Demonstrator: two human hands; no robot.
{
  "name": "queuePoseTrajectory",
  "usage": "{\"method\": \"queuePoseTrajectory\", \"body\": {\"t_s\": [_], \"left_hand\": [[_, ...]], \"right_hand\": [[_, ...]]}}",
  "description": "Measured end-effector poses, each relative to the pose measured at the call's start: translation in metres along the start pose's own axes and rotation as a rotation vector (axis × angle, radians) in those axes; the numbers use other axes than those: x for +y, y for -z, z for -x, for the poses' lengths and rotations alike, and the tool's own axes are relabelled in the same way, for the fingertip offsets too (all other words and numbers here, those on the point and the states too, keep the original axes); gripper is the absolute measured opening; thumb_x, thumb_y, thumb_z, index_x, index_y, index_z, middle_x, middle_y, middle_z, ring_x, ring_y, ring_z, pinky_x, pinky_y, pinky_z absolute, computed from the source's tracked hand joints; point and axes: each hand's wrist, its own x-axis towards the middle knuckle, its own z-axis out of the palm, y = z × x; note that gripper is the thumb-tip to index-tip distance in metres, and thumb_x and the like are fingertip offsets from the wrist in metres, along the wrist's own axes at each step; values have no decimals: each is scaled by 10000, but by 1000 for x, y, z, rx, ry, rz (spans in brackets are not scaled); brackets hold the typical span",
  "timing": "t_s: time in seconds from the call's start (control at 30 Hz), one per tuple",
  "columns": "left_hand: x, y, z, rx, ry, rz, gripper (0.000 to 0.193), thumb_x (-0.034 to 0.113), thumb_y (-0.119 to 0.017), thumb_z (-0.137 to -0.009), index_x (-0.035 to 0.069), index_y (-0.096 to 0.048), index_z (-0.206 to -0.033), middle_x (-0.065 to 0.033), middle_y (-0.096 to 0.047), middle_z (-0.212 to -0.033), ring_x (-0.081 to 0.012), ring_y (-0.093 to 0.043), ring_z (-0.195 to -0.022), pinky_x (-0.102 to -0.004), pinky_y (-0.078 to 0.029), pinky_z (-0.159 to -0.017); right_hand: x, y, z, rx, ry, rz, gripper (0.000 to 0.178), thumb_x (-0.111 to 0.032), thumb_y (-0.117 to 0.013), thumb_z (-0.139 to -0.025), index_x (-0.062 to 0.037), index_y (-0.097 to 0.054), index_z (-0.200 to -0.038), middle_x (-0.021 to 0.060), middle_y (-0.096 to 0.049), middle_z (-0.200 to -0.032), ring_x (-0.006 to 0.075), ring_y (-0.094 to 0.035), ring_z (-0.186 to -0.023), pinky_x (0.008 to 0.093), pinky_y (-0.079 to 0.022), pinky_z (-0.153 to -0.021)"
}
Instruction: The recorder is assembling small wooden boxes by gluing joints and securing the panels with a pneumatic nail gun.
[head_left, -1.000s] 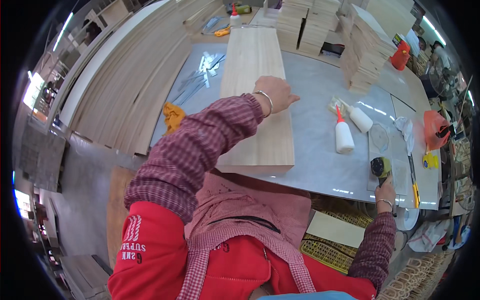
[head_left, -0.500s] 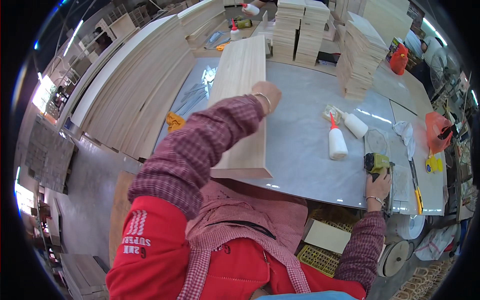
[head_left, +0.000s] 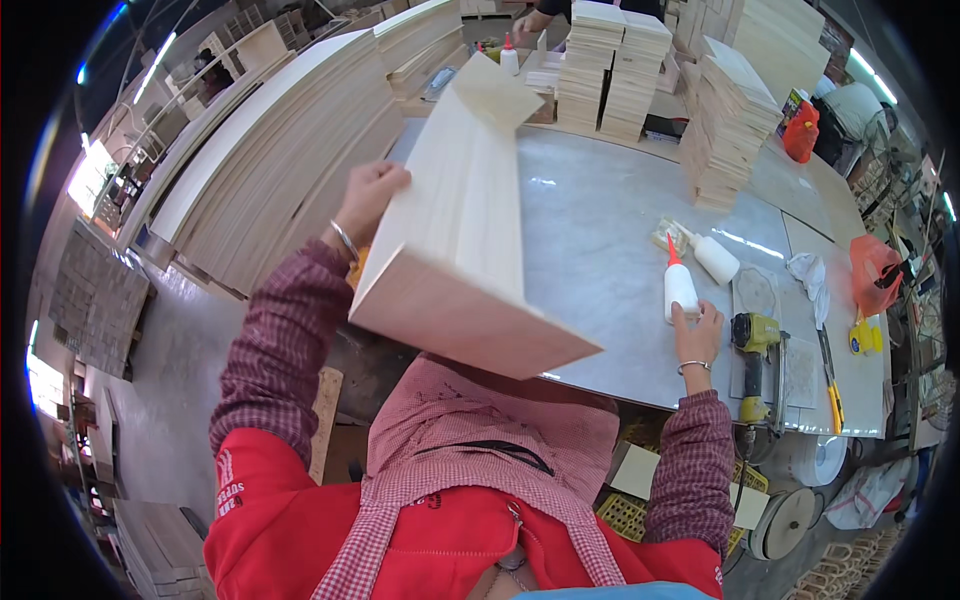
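My left hand (head_left: 375, 192) grips the left edge of a pale wooden board assembly (head_left: 455, 185). The long board has an end panel (head_left: 470, 318) on its near end and another at its far end, and it is tilted above the table. My right hand (head_left: 698, 338) has its fingers around the base of a white glue bottle (head_left: 681, 291) with a red nozzle, which still stands at its place on the table. Just right of this hand lies a green and black nail gun (head_left: 757, 368). A second white bottle (head_left: 714, 260) lies behind the glue bottle.
Tall stacks of wooden panels (head_left: 725, 125) stand at the back, and long boards (head_left: 270, 155) are stacked at the left. A yellow-handled knife (head_left: 833, 385) and a white cloth (head_left: 810, 285) lie at the right. Another person's hand (head_left: 535, 22) shows at the far edge.
My left hand has gone from the board's right side to its left edge, and the assembly is now lifted and tilted. My right hand has left the nail gun for the glue bottle.
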Motion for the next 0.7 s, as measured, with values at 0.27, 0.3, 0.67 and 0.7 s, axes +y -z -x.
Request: {"method": "queuePoseTrajectory", "body": {"t_s": [0.27,0.3,0.67,0.7], "left_hand": [[-100,-68,40,-45,232,285,239,136,-560,-829,-30,-668,-962,-26,-621,-756,-116,-541,-694,-224,-465,-674],[-115,-76,39,-36,244,246,246,138,-562,-831,-30,-664,-980,-38,-628,-802,-128,-552,-718,-234,-469,-688],[-168,-103,29,-138,-278,-468,404,196,-570,-868,28,-557,-1235,-99,-515,-1303,-267,-527,-1092,-334,-417,-928],[-169,-104,30,-172,-393,-496,428,220,-564,-877,40,-537,-1265,-101,-484,-1346,-281,-499,-1153,-347,-391,-974]], "right_hand": [[-14,-13,-2,-49,-182,-14,667,-463,-694,-773,-39,-468,-1234,157,-532,-1134,317,-567,-952,378,-468,-839],[-20,-12,1,-42,-176,25,673,-458,-693,-772,-33,-460,-1240,163,-532,-1143,319,-569,-957,382,-467,-842],[-10,-6,-16,189,-260,-664,563,-294,-646,-818,-20,-449,-1269,173,-532,-1196,288,-580,-985,370,-484,-849],[-19,2,-19,224,-371,-956,538,-266,-640,-822,-20,-459,-1265,169,-539,-1189,281,-580,-988,361,-487,-847]]}}
